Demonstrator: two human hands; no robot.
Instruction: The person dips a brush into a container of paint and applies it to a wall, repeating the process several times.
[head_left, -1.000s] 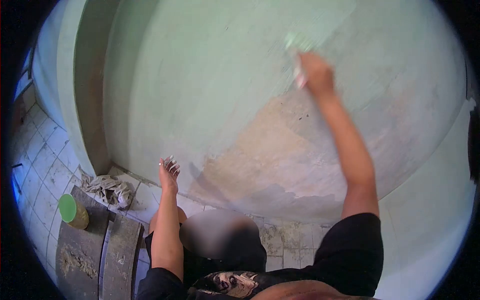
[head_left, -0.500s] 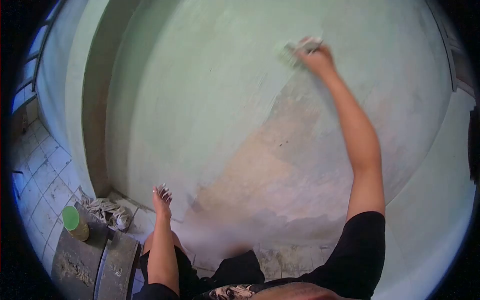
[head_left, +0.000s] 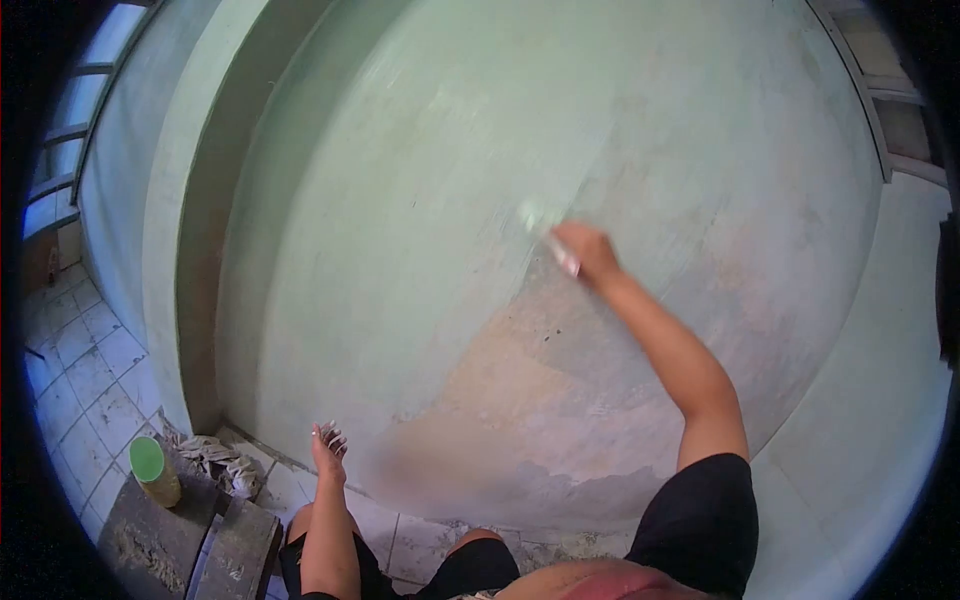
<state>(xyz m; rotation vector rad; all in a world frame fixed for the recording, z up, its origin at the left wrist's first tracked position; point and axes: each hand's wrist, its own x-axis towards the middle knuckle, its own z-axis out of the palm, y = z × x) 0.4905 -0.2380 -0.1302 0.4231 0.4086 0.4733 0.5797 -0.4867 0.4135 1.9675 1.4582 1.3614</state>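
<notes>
My right hand (head_left: 592, 252) grips a paintbrush (head_left: 564, 258) by its pale handle. Light green paint covers the bristles, which are blurred and press against the wall (head_left: 400, 200) at the border between its green area and a bare, tan-grey patch (head_left: 520, 360). Low on the left, my left hand (head_left: 328, 448) is held up near my knee with nothing in it. Its fingers are apart and slightly bent, with whitish marks at the tips.
A cup with a green inside (head_left: 148, 460) stands on a worn wooden bench (head_left: 150, 540). Behind it a crumpled rag (head_left: 222, 466) lies on the tiled floor (head_left: 100, 410). A pillar (head_left: 190, 220) juts out at the left, and a window frame (head_left: 875, 95) is at the upper right.
My right hand and the paintbrush have moved down and left along the wall. The view has shifted a little; my left hand stays near my knee.
</notes>
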